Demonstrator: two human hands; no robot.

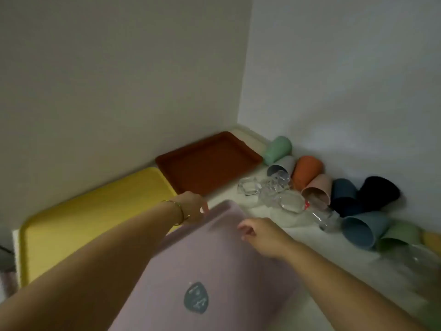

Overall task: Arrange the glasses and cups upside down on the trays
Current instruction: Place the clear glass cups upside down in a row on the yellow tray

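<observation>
Holding a pale lilac plastic tray [214, 259] by its far end with both hands: pinching the far corner with the left hand [193, 206], thumb on top, and curling the right hand [260, 232] over the rim beside it, fingers closed but blurry. Got a grey shield-shaped sticker [196, 297] on the near part. Further left, flat on the white countertop [353, 261] against the wall: a yellow plastic tray [71, 223] and a red-brown plastic tray [210, 161], side by side. Along the right wall, tipped on their sides in a heap: coloured plastic cups [307, 172] and clear glasses [288, 201]. Plain white walls [119, 80] meeting in a corner.
</observation>
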